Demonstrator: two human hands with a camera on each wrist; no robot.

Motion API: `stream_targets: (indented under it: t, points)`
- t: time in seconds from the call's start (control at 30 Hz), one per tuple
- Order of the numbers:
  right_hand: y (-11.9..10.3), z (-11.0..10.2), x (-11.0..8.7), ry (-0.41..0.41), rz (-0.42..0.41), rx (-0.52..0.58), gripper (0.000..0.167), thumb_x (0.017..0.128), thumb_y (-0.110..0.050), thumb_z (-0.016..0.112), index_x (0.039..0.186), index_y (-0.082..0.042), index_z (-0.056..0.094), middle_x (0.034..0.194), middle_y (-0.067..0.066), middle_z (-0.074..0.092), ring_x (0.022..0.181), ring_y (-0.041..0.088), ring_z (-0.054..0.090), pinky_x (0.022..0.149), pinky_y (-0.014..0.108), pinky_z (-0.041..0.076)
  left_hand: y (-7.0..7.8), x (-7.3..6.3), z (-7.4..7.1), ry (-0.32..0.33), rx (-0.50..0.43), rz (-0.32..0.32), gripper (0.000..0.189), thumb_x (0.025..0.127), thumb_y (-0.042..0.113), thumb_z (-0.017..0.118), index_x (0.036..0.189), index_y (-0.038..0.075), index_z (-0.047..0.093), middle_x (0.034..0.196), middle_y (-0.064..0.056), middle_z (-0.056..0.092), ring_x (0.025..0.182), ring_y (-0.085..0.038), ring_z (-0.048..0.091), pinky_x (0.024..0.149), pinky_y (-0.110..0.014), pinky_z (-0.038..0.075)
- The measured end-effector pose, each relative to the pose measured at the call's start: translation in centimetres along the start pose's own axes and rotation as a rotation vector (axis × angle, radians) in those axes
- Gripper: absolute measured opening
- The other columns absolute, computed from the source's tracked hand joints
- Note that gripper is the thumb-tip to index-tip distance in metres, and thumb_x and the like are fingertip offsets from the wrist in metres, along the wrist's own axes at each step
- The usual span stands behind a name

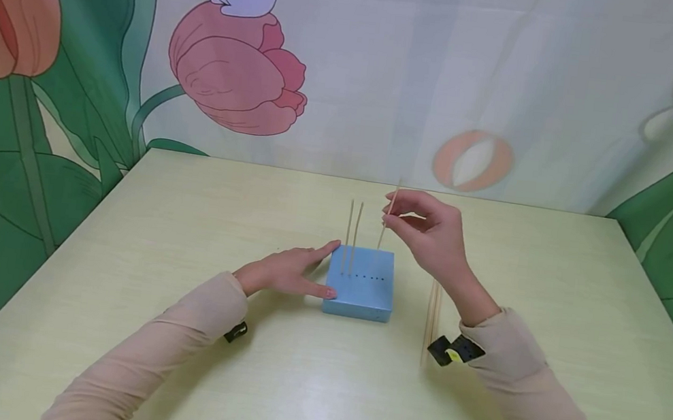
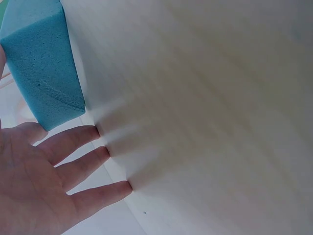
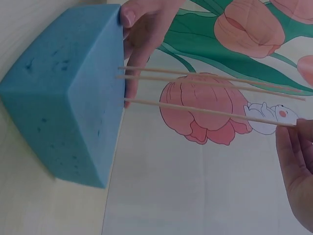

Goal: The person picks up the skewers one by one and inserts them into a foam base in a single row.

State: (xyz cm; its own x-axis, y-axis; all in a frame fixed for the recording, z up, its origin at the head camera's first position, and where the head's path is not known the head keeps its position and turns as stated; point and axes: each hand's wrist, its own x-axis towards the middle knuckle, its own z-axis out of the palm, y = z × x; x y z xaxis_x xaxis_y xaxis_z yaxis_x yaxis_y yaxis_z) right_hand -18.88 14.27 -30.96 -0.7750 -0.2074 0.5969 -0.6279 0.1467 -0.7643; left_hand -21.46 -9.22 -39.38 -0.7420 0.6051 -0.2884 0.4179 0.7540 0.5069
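Note:
A light blue foam block (image 1: 358,298) with a row of small holes in its top sits on the table. Two thin wooden sticks (image 1: 347,235) stand upright in the left end of that row. My right hand (image 1: 429,230) pinches another wooden stick (image 3: 195,110) between thumb and fingers above the block's far right part. Its lower end points down at the block; whether it touches, I cannot tell. My left hand (image 1: 290,270) lies at the block's left side, thumb at the near corner and forefinger at the far one. In the left wrist view the other fingers (image 2: 80,169) are spread and fairly straight.
Several loose wooden sticks (image 1: 433,309) lie on the pale table (image 1: 154,245) right of the block, partly under my right forearm. A printed curtain (image 1: 363,69) with flowers and a white animal hangs behind the table's far edge.

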Motion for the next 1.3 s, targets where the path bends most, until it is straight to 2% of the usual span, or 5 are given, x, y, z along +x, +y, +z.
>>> stream_targets:
  t: [0.27,0.5,0.9,1.07,1.3]
  points:
    - [0.3,1.4,0.3,-0.016,-0.030,0.009,0.022,0.076,0.012,0.065,0.097,0.008,0.064,0.082,0.018,0.064,0.073,0.017,0.062,0.069,0.028,0.053,0.0,0.1,0.1,0.004,0.001,-0.015,0.096,0.077,0.064,0.057,0.148,0.025,0.005,0.147,-0.006,0.027,0.133,-0.031,0.025,0.104,-0.047,0.025]
    - [0.6,1.9,0.0,-0.032,-0.005,-0.036,0.020,0.077,0.011,0.065,0.096,0.007,0.064,0.083,0.017,0.065,0.074,0.019,0.062,0.069,0.027,0.052,0.1,0.1,0.0,0.004,-0.018,-0.010,0.096,0.077,0.063,0.058,0.148,0.025,0.006,0.147,-0.007,0.027,0.133,-0.032,0.024,0.104,-0.047,0.024]
    - [2.7,2.8,-1.4,-0.076,0.031,-0.079,0.020,0.077,0.008,0.067,0.097,0.005,0.065,0.086,0.014,0.067,0.074,0.021,0.063,0.068,0.029,0.053,0.1,0.1,0.0,-0.003,-0.024,-0.023,0.096,0.077,0.062,0.058,0.148,0.025,0.005,0.147,-0.006,0.027,0.133,-0.031,0.024,0.104,-0.047,0.024]
    - [2.7,2.0,-1.6,-0.132,0.021,-0.085,0.029,0.076,0.011,0.067,0.103,0.005,0.062,0.088,0.015,0.065,0.079,0.024,0.063,0.073,0.030,0.052,0.2,0.1,-0.1,-0.004,-0.025,-0.022,0.095,0.077,0.061,0.059,0.148,0.027,0.005,0.147,-0.006,0.026,0.133,-0.031,0.024,0.104,-0.046,0.024]
    - [3.6,-1.0,-2.7,-0.179,0.140,-0.137,0.037,0.075,0.009,0.069,0.110,0.006,0.060,0.094,0.018,0.064,0.083,0.027,0.063,0.077,0.029,0.050,0.2,-0.1,0.0,-0.002,-0.011,-0.021,0.096,0.077,0.063,0.058,0.148,0.026,0.004,0.147,-0.005,0.026,0.134,-0.030,0.023,0.103,-0.049,0.025]
